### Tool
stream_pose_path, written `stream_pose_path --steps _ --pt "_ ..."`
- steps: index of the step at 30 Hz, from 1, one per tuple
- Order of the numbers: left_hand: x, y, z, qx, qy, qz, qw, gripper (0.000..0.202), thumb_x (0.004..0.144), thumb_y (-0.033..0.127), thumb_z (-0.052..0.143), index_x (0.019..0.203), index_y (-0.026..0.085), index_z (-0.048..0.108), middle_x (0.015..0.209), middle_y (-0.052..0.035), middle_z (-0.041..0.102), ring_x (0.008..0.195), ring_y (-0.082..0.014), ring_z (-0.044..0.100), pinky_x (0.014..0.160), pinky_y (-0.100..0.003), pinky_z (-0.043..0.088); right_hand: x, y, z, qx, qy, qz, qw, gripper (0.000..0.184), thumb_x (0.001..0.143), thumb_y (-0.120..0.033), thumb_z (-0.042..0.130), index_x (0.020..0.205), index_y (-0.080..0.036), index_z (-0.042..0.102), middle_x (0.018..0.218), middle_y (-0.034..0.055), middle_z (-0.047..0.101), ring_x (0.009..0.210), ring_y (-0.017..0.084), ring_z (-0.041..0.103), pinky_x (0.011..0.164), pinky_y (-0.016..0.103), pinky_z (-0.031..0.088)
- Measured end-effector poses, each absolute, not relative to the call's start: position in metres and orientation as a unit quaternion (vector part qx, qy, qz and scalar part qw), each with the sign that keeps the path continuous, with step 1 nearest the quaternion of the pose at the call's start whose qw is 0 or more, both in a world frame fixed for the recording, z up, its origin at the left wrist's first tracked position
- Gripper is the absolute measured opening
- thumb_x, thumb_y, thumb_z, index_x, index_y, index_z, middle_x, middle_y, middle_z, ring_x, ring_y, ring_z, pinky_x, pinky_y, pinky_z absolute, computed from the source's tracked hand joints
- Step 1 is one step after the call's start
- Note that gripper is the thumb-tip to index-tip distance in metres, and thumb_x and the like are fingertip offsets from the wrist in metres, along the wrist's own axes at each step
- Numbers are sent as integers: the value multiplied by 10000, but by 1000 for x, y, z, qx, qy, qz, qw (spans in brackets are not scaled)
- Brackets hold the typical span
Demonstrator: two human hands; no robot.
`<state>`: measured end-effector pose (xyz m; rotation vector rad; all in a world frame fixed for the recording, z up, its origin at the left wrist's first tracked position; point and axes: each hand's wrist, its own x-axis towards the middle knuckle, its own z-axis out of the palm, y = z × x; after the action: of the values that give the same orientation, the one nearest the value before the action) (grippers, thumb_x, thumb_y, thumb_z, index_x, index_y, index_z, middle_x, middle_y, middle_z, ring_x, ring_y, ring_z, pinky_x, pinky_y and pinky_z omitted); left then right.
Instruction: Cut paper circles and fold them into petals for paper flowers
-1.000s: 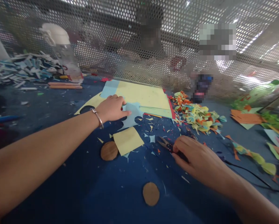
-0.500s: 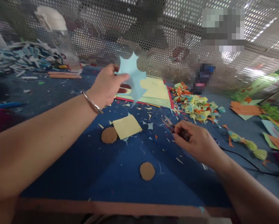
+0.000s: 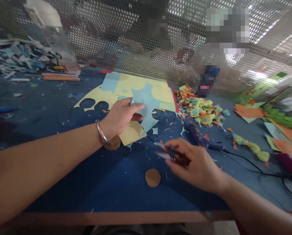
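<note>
Between thumb and fingers, my left hand [image 3: 120, 116] grips a light blue paper offcut [image 3: 147, 104] with pointed, scalloped edges. Under and beside this hand lie a yellow paper square [image 3: 133, 133] and a brown round disc [image 3: 113, 143], partly covered. My right hand [image 3: 191, 163] is closed around the handles of small scissors [image 3: 169, 153], their blades parted and pointing left, slightly blurred. A second brown disc [image 3: 153, 178] lies on the blue table just left of and below the scissors.
Yellow paper with round holes [image 3: 87, 99] lies at the back. A pile of paper bits [image 3: 199, 109], a purple glue gun [image 3: 214, 145] with its cord, and orange sheets [image 3: 250, 111] are at right. A bottle [image 3: 63, 49] and paper strips [image 3: 21, 57] stand back left.
My left hand has lowered the blue offcut and moved it right, uncovering the holed yellow paper. My right hand has moved left and nearer with the scissors, revealing the glue gun.
</note>
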<state>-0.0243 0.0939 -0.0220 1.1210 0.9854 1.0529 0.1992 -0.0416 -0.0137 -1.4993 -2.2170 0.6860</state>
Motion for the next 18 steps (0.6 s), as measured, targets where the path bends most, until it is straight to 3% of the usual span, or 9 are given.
stream_pose_path --steps 4,7,10,14,16,18 --pt "-22 93 -25 508 408 434 623 118 822 270 728 786 175 669 883 -46 713 709 -144 646 648 -284 576 189 -45 -16 -462 -833 293 82 415 864 -406 754 1210 -206 639 846 -21 723 647 122 620 597 235 429" --pt "-20 90 -28 526 378 409 643 105 845 281 704 846 180 678 843 -43 729 687 -156 673 659 -295 586 186 -43 -18 -446 -845 290 55 460 854 -396 772 1241 -185 639 910 5 754 699 136 656 618 243 428" --pt "-20 87 -27 530 382 382 654 99 876 282 670 855 185 679 785 -26 709 613 -136 657 643 -291 588 184 -42 -17 -447 -842 299 45 340 866 -371 762 1137 -189 664 825 -17 722 658 120 634 588 230 402" --pt "-19 81 -23 542 392 350 656 119 878 317 682 889 200 699 775 -20 697 594 -124 652 632 -271 580 187 -42 -13 -462 -830 290 117 76 865 -206 700 935 -204 674 689 -53 626 547 84 514 525 211 354" --pt "-18 76 -21 541 391 334 665 143 874 338 690 909 199 703 769 -27 697 597 -132 650 641 -278 579 191 -40 -11 -499 -799 274 192 32 887 -226 674 912 -209 683 678 -43 617 529 87 474 503 217 343" --pt "-16 71 -19 530 391 323 680 172 882 360 685 945 201 709 777 -37 707 607 -142 655 649 -284 576 194 -37 -10 -546 -754 262 256 123 926 -320 655 900 -205 687 684 -23 624 539 102 472 505 231 354"
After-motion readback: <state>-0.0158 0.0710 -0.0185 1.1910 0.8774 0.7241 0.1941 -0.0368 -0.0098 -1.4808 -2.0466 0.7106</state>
